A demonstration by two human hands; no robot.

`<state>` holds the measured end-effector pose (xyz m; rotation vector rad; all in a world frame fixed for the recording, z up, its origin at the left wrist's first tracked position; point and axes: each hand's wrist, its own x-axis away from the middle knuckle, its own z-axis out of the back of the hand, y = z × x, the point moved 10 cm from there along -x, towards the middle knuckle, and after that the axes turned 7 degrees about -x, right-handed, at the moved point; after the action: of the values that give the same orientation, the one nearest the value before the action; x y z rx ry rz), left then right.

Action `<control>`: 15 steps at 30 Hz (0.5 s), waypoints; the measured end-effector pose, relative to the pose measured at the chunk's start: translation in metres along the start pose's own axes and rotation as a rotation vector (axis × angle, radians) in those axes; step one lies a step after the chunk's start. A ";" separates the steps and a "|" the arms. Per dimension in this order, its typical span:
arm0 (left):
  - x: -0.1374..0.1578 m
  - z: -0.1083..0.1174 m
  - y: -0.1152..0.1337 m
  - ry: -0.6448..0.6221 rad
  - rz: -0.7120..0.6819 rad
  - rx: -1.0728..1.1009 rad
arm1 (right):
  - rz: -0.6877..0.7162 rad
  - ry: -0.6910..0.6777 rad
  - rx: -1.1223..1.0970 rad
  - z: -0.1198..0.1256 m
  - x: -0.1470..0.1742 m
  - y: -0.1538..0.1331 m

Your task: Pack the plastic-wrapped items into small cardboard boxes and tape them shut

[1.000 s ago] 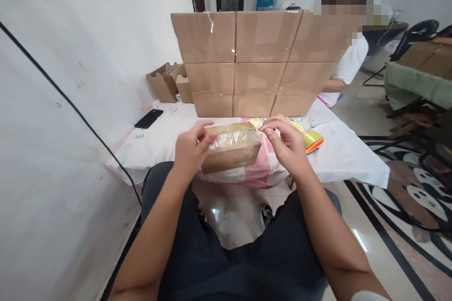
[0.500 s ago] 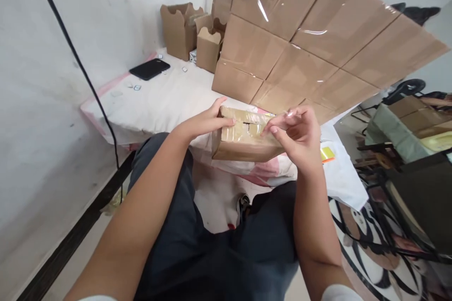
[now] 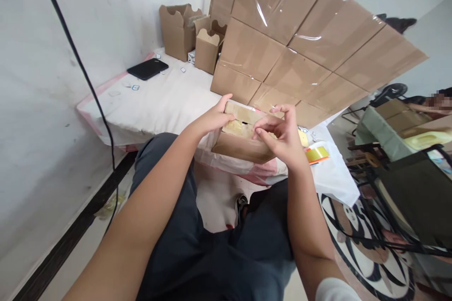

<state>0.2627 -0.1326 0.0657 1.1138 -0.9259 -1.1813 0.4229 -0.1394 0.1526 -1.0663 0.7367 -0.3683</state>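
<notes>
A small cardboard box (image 3: 243, 146) sits at the near edge of the cloth-covered table, with shiny clear tape (image 3: 237, 128) across its top and a small dark gap in the seam. My left hand (image 3: 213, 117) grips its left end, thumb on the top and the other fingers mostly hidden. Over the right part of the box top, my right hand (image 3: 280, 136) pinches thumb against fingertips, the other fingers raised. Whatever lies in that pinch is too small to make out. A roll of yellow tape (image 3: 318, 154) is just right of my right wrist.
Behind the box rises a tall stack of taped cartons (image 3: 282, 51). Two open cardboard boxes (image 3: 176, 33) and a black phone (image 3: 147, 69) occupy the back left. A black cable (image 3: 83, 70) hangs at left; a dark chair (image 3: 406, 193) stands right. Another person (image 3: 439, 103) is partly visible.
My right hand has moved left along the box top, its fingers now pinched lower over the seam. My left hand keeps its hold on the box. The view has shifted slightly right.
</notes>
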 end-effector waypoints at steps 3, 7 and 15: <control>-0.003 -0.001 0.002 0.014 0.019 0.052 | 0.001 0.004 0.013 0.002 -0.006 0.008; -0.004 0.001 0.000 0.036 0.039 0.055 | 0.003 -0.001 0.027 0.003 -0.014 0.015; -0.002 0.001 -0.002 0.061 0.057 0.041 | -0.056 -0.014 0.009 0.006 -0.018 0.007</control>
<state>0.2606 -0.1312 0.0645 1.1427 -0.9322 -1.0809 0.4143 -0.1212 0.1542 -1.0815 0.6928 -0.4111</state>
